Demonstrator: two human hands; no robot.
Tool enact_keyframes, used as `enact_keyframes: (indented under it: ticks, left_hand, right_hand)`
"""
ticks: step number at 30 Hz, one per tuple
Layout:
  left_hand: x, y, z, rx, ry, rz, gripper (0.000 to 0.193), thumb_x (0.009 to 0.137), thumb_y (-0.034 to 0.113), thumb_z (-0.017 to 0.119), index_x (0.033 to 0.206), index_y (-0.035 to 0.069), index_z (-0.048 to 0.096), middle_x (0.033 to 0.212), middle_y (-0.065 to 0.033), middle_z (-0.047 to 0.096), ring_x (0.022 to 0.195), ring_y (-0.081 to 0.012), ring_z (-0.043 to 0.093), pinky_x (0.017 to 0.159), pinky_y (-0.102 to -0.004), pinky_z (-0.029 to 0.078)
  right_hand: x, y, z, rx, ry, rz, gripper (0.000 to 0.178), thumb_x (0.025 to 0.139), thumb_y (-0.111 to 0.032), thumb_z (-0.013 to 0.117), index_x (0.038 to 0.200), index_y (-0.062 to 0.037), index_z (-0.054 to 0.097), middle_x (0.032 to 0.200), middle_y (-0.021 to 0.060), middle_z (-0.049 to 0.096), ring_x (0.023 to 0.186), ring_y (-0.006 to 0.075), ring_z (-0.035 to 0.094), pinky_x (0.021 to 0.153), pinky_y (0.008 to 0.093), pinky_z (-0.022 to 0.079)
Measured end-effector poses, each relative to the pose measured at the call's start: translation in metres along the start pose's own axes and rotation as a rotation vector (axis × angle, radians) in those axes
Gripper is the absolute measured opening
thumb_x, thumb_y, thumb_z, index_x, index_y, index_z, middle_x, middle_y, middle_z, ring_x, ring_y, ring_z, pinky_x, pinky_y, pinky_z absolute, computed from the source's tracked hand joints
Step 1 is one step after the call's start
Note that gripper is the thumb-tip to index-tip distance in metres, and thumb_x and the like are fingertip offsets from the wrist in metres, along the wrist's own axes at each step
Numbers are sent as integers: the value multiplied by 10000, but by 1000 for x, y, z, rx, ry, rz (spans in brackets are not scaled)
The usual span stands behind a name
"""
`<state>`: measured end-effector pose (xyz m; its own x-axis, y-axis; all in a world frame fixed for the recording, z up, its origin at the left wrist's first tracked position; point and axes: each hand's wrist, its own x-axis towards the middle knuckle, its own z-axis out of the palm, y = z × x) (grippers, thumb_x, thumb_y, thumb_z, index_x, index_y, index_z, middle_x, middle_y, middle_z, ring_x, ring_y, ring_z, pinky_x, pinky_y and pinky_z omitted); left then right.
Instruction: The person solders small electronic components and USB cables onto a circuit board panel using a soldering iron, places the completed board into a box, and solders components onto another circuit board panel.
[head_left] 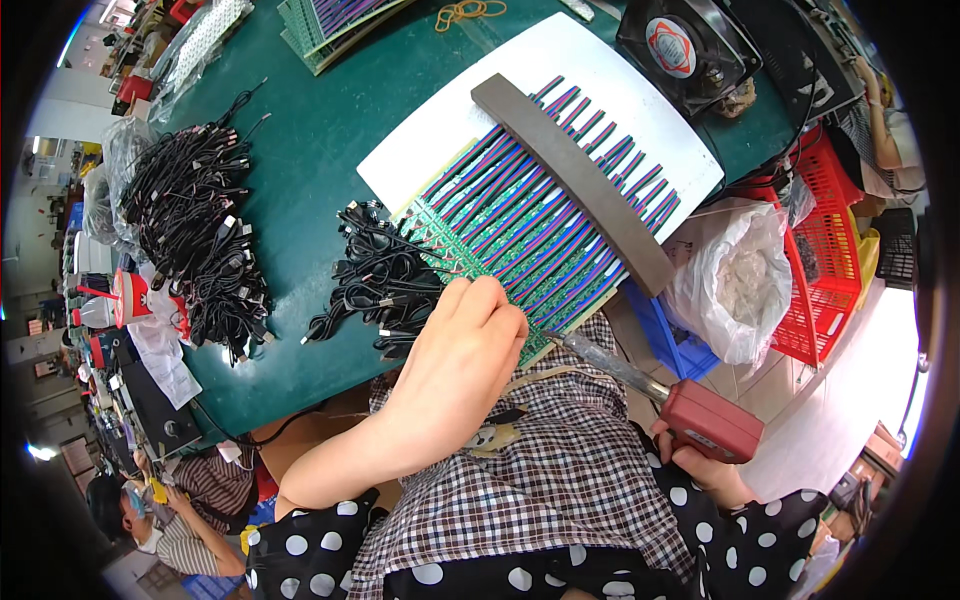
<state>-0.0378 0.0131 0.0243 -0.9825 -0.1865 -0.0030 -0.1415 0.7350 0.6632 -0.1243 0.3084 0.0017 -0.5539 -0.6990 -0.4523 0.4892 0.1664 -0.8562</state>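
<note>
A green circuit board panel (440, 240) lies on a white board (420, 160), with rows of blue, red and black wires (520, 220) running across it. A dark curved bar (560, 165) rests on top of the wires. At the panel's near edge, my left hand (465, 345) is closed with its fingertips pinched down; what they hold is hidden. My right hand (705, 470) grips the red handle of a soldering iron (710, 420), whose metal tip points left to the panel's near corner, close to my left fingers. Beside my left hand lies a bundle of black cables (375, 275).
A larger heap of black cables (200, 220) covers the left of the green table (310, 150). A black fan (690, 50) stands at the far right. Right of the table are a plastic bag (730, 280), a red basket (830, 270) and a blue crate (670, 335). Another person (180, 510) sits at lower left.
</note>
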Motion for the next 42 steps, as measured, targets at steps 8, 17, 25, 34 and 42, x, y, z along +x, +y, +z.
enact_keyframes:
  ticks: [8, 17, 25, 34, 42]
  left_hand:
    - [-1, 2, 5, 111, -24, 5, 134, 735, -14, 655, 825, 6, 559, 876, -104, 466, 839, -276, 464, 749, -360, 424]
    - [-1, 3, 9, 128, -16, 6, 150, 720, -19, 660, 823, 13, 555, 868, -100, 460, 827, -274, 461, 740, -355, 424]
    - [1, 0, 7, 126, -4, 10, 140, 720, -13, 661, 810, 11, 557, 865, -99, 464, 820, -270, 465, 723, -355, 426]
    - [-8, -2, 10, 231, -25, 76, 89, 674, 69, 557, 724, 1, 530, 823, -130, 459, 825, -275, 453, 750, -352, 408]
    - [-26, -3, 23, 209, 176, 99, 175, 658, 106, 595, 817, 34, 585, 934, -92, 488, 933, -227, 489, 760, -343, 439]
  right_hand:
    - [1, 2, -3, -138, -45, -50, 589, 712, -116, 764, 1206, 88, 517, 846, 82, 671, 627, 99, 603, 587, 218, 481]
    - [11, 6, -13, -605, -125, -371, 643, 679, -138, 792, 1221, 72, 518, 777, 46, 664, 630, 107, 625, 604, 236, 498]
    - [3, 4, -2, -160, -8, -96, 580, 713, -139, 772, 1195, 69, 524, 854, 65, 659, 688, 118, 618, 609, 232, 487]
    - [-10, 8, -4, 2, 87, -61, 594, 790, -376, 734, 1142, 31, 483, 712, 69, 543, 604, 177, 536, 620, 325, 449]
    - [11, 30, -36, -171, 152, -406, 546, 857, -373, 637, 1106, 68, 433, 959, 121, 515, 486, 98, 459, 408, 214, 316]
